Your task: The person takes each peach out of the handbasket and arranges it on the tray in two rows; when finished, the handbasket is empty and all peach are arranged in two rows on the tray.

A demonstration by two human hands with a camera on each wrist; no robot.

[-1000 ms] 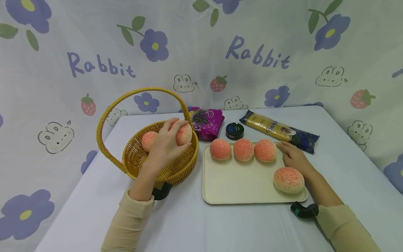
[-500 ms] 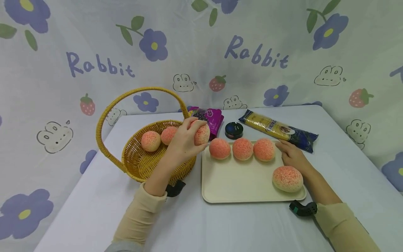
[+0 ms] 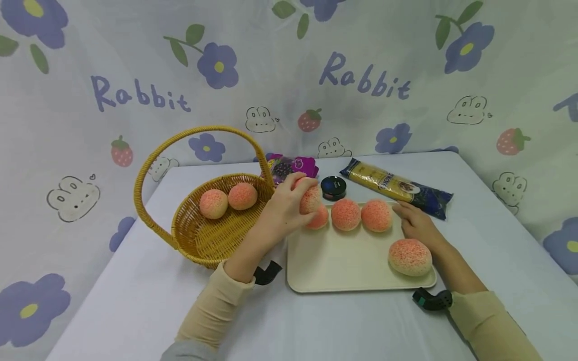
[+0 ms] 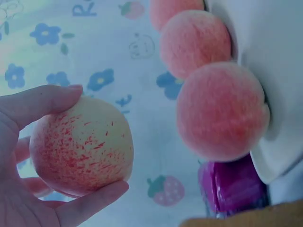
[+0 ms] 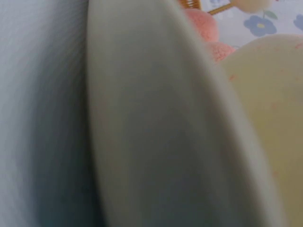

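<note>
My left hand point(image 3: 283, 203) grips a red-speckled cream peach point(image 3: 311, 196) between thumb and fingers, above the tray's back left corner. In the left wrist view the same peach point(image 4: 87, 149) is held up beside the tray's peaches. A row of three pink peaches point(image 3: 345, 214) lies along the back of the cream tray point(image 3: 334, 265), the leftmost partly hidden by the held one. A larger peach point(image 3: 410, 257) lies at the tray's front right. My right hand point(image 3: 420, 226) rests at the tray's right rim, fingers extended toward the back corner; the right wrist view does not show it.
A yellow wicker basket point(image 3: 198, 250) with a tall arched handle stands left of the tray, two peaches point(image 3: 243, 196) inside. Behind lie a purple packet point(image 3: 307, 164), a round black container point(image 3: 333, 188) and a yellow and blue pasta bag point(image 3: 397, 186). A printed cloth hangs behind.
My left hand has lifted the peach out of the basket and carried it right, over the tray's back left corner. Two peaches in the basket are now uncovered. My right hand stays in place.
</note>
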